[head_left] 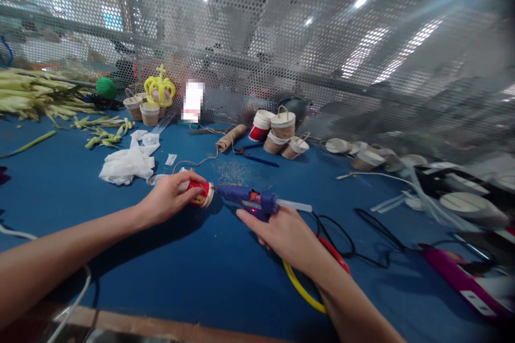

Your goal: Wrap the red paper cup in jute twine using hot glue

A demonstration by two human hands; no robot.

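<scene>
Head view: beyond the right hand's [287,236] clasped glue gun [237,194], baskets [282,129] are wrapped; the left hand's [167,198] grasped cup [205,193] seemingly isn't.

Left hand [172,196] curled, right hand [285,235] gripping

No lettering is readable, even on the glue gun [246,197] or red cup [200,200].

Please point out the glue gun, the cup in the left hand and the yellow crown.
Glue gun [241,196], head view: blue body.
Cup [204,193], head view: red side.
Yellow crown [161,87], head view: central frame.
</scene>
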